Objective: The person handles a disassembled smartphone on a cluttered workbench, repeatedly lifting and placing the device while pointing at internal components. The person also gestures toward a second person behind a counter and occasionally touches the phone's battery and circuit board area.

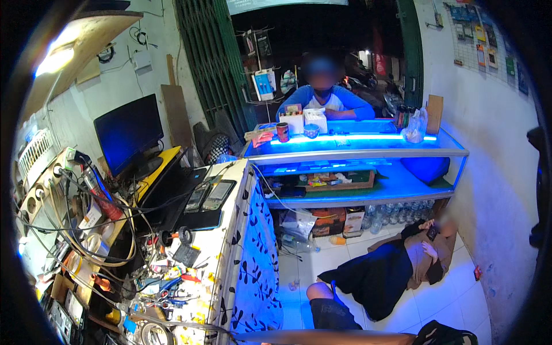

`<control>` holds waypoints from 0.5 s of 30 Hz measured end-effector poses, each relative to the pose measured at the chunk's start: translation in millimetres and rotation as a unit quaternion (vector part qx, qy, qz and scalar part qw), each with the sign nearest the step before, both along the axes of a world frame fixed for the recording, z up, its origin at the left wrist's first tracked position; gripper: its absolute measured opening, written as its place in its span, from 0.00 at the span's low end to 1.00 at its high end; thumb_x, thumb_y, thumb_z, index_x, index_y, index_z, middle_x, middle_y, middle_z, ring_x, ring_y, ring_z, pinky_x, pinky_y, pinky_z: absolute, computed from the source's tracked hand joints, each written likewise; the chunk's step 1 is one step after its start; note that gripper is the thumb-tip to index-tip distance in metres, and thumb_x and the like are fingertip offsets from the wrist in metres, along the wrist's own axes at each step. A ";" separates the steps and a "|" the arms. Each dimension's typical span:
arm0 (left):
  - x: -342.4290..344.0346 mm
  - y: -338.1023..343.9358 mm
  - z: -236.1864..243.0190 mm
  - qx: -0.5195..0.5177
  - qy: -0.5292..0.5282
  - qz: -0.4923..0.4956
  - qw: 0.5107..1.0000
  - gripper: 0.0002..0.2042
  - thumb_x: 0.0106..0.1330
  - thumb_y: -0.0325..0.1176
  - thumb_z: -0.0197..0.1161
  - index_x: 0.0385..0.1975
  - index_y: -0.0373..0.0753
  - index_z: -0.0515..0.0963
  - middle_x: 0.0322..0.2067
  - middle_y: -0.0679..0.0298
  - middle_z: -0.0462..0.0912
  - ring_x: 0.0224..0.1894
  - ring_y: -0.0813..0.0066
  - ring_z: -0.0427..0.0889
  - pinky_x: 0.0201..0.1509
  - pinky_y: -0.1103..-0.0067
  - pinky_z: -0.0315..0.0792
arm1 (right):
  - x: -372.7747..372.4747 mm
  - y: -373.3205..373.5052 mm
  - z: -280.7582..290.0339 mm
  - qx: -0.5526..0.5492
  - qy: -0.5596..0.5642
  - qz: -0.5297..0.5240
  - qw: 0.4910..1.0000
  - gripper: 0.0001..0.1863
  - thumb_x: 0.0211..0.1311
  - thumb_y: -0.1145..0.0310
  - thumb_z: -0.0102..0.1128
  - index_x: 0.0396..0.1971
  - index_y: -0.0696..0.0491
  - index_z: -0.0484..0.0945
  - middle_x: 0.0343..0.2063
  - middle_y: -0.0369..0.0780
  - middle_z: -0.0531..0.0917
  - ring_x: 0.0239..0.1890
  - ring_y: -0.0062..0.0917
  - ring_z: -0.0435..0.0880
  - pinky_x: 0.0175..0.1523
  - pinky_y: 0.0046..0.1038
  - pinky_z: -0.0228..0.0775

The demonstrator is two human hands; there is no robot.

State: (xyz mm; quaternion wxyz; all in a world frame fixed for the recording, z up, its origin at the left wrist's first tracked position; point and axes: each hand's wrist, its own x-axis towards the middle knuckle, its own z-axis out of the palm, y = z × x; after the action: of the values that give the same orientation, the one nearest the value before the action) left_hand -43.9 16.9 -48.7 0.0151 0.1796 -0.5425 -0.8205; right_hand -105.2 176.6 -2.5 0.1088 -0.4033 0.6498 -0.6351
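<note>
Dark shorts (333, 315) leave the person's visible knee (318, 291) bare.

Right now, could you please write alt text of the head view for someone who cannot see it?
A cluttered workbench with tools and a dark monitor fills the left of a small shop. Beyond, a person in blue sleeves leans at a blue-lit glass display counter; another person reclines on the tiled floor. The wearer's hands are not visible.
</note>
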 end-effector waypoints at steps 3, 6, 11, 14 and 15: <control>-0.5 0.8 5.5 -0.045 0.020 -0.008 0.999 0.10 0.73 0.37 0.63 0.36 0.36 0.77 0.24 0.75 0.72 0.25 0.85 0.68 0.29 0.83 0.64 | 6.4 -3.4 5.3 0.001 0.001 -0.039 0.999 0.36 0.55 0.59 0.70 0.64 0.52 0.71 0.52 0.45 0.83 0.52 0.42 0.83 0.57 0.42 0.73; 2.3 -1.8 4.3 -0.072 0.039 -0.018 0.997 0.10 0.73 0.37 0.63 0.36 0.36 0.77 0.24 0.74 0.72 0.25 0.85 0.68 0.29 0.83 0.64 | 9.0 -5.3 9.5 -0.025 0.033 -0.053 0.998 0.38 0.52 0.61 0.71 0.65 0.51 0.70 0.54 0.45 0.82 0.55 0.43 0.81 0.59 0.42 0.72; 5.0 -6.7 -14.4 -0.101 0.067 -0.027 0.992 0.10 0.73 0.37 0.63 0.36 0.35 0.78 0.23 0.74 0.73 0.25 0.85 0.68 0.30 0.83 0.64 | 5.4 0.7 9.8 -0.063 0.005 -0.051 0.997 0.30 0.55 0.62 0.71 0.59 0.52 0.76 0.48 0.42 0.84 0.47 0.35 0.84 0.53 0.37 0.75; -0.9 -16.4 -23.7 -0.026 0.066 -0.012 0.997 0.10 0.73 0.34 0.63 0.41 0.32 0.79 0.27 0.70 0.78 0.27 0.84 0.72 0.32 0.85 0.66 | 1.8 6.4 2.8 -0.099 -0.094 0.012 0.991 0.36 0.59 0.54 0.65 0.65 0.54 0.68 0.54 0.43 0.79 0.52 0.34 0.80 0.61 0.38 0.68; -2.8 -20.7 -24.7 0.001 0.061 -0.006 0.998 0.10 0.73 0.34 0.62 0.42 0.31 0.79 0.29 0.69 0.79 0.28 0.84 0.73 0.33 0.86 0.67 | 0.5 6.6 -0.7 -0.107 -0.147 0.047 0.982 0.41 0.60 0.50 0.63 0.69 0.55 0.62 0.58 0.44 0.76 0.56 0.35 0.77 0.66 0.39 0.65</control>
State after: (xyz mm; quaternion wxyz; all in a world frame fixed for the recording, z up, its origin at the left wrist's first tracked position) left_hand -46.7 -3.9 -73.3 0.0426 0.1260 -0.5412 -0.8303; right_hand -104.7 183.2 -3.2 0.1889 -0.3452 0.5352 -0.7475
